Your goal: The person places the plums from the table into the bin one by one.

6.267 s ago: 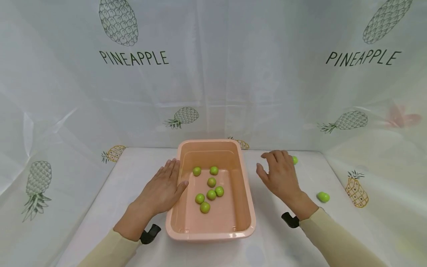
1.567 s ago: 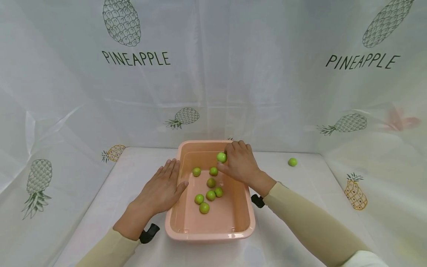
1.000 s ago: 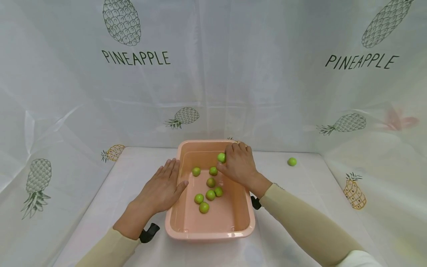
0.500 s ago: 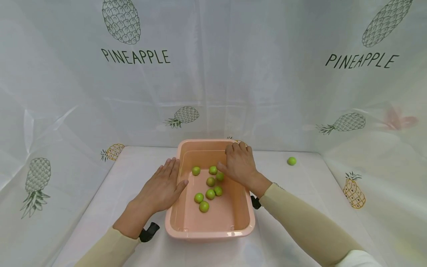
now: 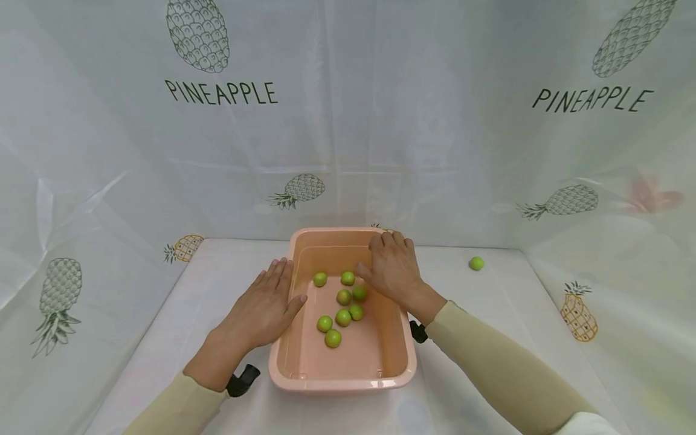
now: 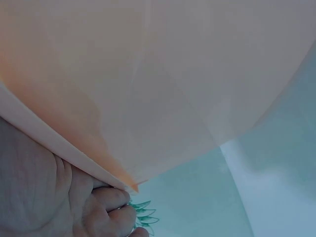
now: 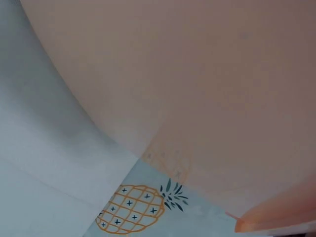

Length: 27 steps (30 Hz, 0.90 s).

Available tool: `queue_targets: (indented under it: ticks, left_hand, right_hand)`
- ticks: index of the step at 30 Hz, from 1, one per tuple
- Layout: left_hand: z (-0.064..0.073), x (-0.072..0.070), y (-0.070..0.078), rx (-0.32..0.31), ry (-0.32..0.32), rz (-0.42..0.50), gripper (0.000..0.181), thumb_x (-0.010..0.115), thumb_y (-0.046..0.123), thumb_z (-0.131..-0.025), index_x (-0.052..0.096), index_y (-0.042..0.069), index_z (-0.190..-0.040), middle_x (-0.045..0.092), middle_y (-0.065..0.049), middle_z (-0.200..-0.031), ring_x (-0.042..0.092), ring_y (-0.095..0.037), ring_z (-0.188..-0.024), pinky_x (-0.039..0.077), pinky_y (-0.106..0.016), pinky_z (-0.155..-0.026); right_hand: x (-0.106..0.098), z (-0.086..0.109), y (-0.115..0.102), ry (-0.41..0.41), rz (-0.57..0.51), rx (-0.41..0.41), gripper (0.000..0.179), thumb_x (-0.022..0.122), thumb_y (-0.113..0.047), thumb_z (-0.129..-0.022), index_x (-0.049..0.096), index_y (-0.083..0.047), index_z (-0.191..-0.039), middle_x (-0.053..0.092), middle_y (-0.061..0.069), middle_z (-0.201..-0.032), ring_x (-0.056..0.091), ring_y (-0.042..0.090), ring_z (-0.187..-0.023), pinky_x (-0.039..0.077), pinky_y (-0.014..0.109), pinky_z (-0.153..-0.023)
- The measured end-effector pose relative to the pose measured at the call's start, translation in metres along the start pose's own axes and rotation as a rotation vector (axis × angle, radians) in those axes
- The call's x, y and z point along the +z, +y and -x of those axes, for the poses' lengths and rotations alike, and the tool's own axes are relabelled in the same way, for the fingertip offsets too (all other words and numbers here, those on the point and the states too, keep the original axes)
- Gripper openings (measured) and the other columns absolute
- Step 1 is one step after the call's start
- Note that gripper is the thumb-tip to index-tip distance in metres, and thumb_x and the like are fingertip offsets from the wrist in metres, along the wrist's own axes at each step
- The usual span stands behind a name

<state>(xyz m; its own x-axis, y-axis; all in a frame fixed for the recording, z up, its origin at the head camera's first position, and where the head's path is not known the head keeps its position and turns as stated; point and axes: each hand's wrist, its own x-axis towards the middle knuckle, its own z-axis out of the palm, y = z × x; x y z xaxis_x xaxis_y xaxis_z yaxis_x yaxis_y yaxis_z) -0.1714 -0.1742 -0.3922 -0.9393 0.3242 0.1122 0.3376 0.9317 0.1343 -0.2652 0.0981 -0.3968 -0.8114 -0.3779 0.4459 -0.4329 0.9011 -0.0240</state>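
A peach-coloured plastic tub (image 5: 342, 384) stands in the middle of the table in the head view. Several small round green fruits, lime-like, lie on its floor; the one nearest my right hand is a green fruit (image 5: 359, 293). My left hand (image 5: 261, 308) rests with straight fingers on the tub's left rim, its thumb over the inside. Over the right rim lies my right hand (image 5: 396, 269), fingers loosely bent and thumb reaching inward, with nothing held. The left wrist view shows my palm (image 6: 34, 182) against the rim. In the right wrist view the tub's wall (image 7: 197, 74) fills most of the picture.
One more green fruit (image 5: 476, 263) sits at the back right of the white-covered table (image 5: 473, 380). A pineapple-printed sheet (image 5: 424, 133) hangs behind the table and at both sides.
A fruit from the right of the table was carried to the tub. My right hand has let it go, and it dropped to the tub's floor. My left hand stayed still.
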Motion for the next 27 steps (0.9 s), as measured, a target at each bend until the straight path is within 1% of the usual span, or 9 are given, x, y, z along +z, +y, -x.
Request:
queue_targets:
  ticks: [3, 7, 9, 11, 14, 17, 20, 23, 27]
  left_hand:
    - [0.000, 0.000, 0.000, 0.000, 0.005, 0.007, 0.078, 0.035, 0.051, -0.103, 0.017, -0.007, -0.152, 0.019, -0.024, -0.157, 0.015, -0.036, -0.146, 0.019, -0.049, -0.116]
    - [0.000, 0.001, -0.001, 0.004, 0.013, 0.015, 0.077, 0.036, 0.050, -0.103, 0.018, -0.008, -0.151, 0.019, -0.024, -0.157, 0.015, -0.036, -0.146, 0.019, -0.050, -0.115]
    - [0.000, 0.001, -0.001, 0.006, 0.017, 0.014, 0.077, 0.036, 0.050, -0.103, 0.019, -0.008, -0.151, 0.020, -0.024, -0.157, 0.016, -0.036, -0.145, 0.020, -0.050, -0.115]
    - [0.000, 0.001, 0.000, 0.006, 0.020, 0.012, 0.077, 0.036, 0.050, -0.103, 0.019, -0.008, -0.151, 0.020, -0.024, -0.157, 0.016, -0.036, -0.145, 0.020, -0.050, -0.115]
    - [0.001, 0.000, 0.000, 0.002, 0.023, 0.007, 0.077, 0.036, 0.050, -0.103, 0.020, -0.008, -0.151, 0.020, -0.024, -0.157, 0.016, -0.036, -0.145, 0.020, -0.050, -0.115]
    - [0.001, 0.000, 0.000, 0.000, 0.023, 0.006, 0.077, 0.036, 0.050, -0.103, 0.020, -0.008, -0.151, 0.020, -0.024, -0.157, 0.016, -0.037, -0.145, 0.020, -0.050, -0.115]
    - [0.001, 0.001, 0.000, 0.002, 0.021, 0.006, 0.077, 0.036, 0.049, -0.103, 0.020, -0.008, -0.151, 0.020, -0.024, -0.157, 0.016, -0.037, -0.145, 0.020, -0.050, -0.115]
    - [0.001, 0.001, 0.000, 0.006, 0.021, 0.004, 0.076, 0.036, 0.049, -0.103, 0.021, -0.008, -0.151, 0.020, -0.024, -0.157, 0.016, -0.037, -0.145, 0.020, -0.050, -0.115]
    - [0.001, 0.002, 0.000, 0.006, 0.022, 0.002, 0.076, 0.036, 0.049, -0.103, 0.021, -0.008, -0.151, 0.020, -0.024, -0.157, 0.016, -0.036, -0.145, 0.020, -0.049, -0.115]
  right_hand:
    - [-0.001, 0.001, 0.005, 0.057, -0.016, -0.021, 0.033, 0.053, -0.041, -0.087, 0.057, -0.008, -0.091, 0.049, 0.005, -0.083, 0.042, 0.026, -0.080, 0.034, 0.039, -0.068]
    - [-0.002, 0.001, 0.019, 0.182, -0.047, -0.073, 0.034, 0.058, -0.038, -0.087, 0.061, -0.005, -0.097, 0.055, 0.008, -0.088, 0.046, 0.030, -0.083, 0.037, 0.043, -0.070]
    - [-0.004, 0.000, 0.031, 0.247, -0.056, -0.094, 0.033, 0.060, -0.035, -0.087, 0.062, -0.004, -0.097, 0.056, 0.010, -0.089, 0.047, 0.032, -0.083, 0.038, 0.045, -0.070]
    - [-0.005, -0.001, 0.045, 0.291, -0.052, -0.098, 0.033, 0.059, -0.035, -0.089, 0.062, -0.003, -0.098, 0.056, 0.012, -0.089, 0.047, 0.034, -0.084, 0.038, 0.047, -0.070]
    - [-0.005, -0.001, 0.071, 0.331, -0.035, -0.071, 0.031, 0.061, -0.032, -0.089, 0.061, -0.002, -0.098, 0.057, 0.014, -0.090, 0.047, 0.036, -0.085, 0.038, 0.049, -0.071]
    - [0.000, 0.002, 0.102, 0.314, -0.007, -0.009, 0.031, 0.061, -0.029, -0.088, 0.061, -0.001, -0.100, 0.057, 0.015, -0.093, 0.047, 0.038, -0.087, 0.038, 0.050, -0.072]
    - [0.008, 0.009, 0.134, 0.266, 0.023, 0.048, 0.031, 0.060, -0.027, -0.087, 0.061, 0.000, -0.102, 0.057, 0.017, -0.096, 0.046, 0.039, -0.090, 0.038, 0.052, -0.074]
    - [0.016, 0.018, 0.166, 0.194, 0.067, 0.087, 0.032, 0.062, -0.025, -0.088, 0.061, 0.002, -0.105, 0.057, 0.019, -0.097, 0.046, 0.041, -0.093, 0.039, 0.055, -0.078]
    - [0.021, 0.031, 0.201, 0.067, 0.139, 0.124, 0.036, 0.062, -0.025, -0.090, 0.057, 0.005, -0.107, 0.054, 0.022, -0.099, 0.043, 0.043, -0.095, 0.039, 0.059, -0.081]
